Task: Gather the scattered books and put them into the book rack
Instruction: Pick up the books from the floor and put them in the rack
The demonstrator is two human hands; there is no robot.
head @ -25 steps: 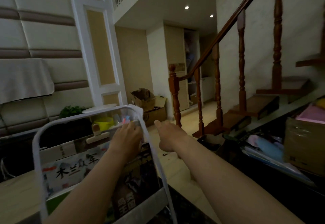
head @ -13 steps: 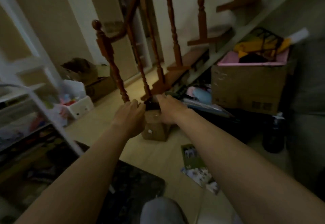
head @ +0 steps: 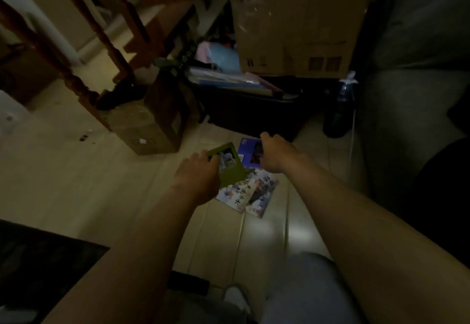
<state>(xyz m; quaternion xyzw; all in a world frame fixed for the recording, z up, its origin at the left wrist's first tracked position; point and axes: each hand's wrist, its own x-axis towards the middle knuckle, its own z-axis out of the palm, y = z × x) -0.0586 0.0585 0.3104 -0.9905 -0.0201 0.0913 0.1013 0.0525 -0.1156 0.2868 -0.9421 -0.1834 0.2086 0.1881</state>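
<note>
Three books lie close together on the pale floor. My left hand (head: 197, 176) holds the green book (head: 230, 168) by its left edge, and the book is tilted. My right hand (head: 276, 153) hovers over the blue book (head: 247, 149). Its fingers point down and away behind the back of the hand, so whether it grips is hidden. A white illustrated book (head: 251, 194) lies flat, partly under the green one. The book rack is out of view.
A small cardboard box (head: 150, 130) stands left of the books by the stair post (head: 76, 84). Behind them are a dark bin of papers (head: 251, 110), a large carton (head: 297, 23) and a spray bottle (head: 340, 110). A dark mat (head: 38, 267) lies bottom left, and my knee (head: 305, 290) is below.
My view swung from the rack down to the floor. Both hands left the rack and dropped to the books; the left now holds the green one.
</note>
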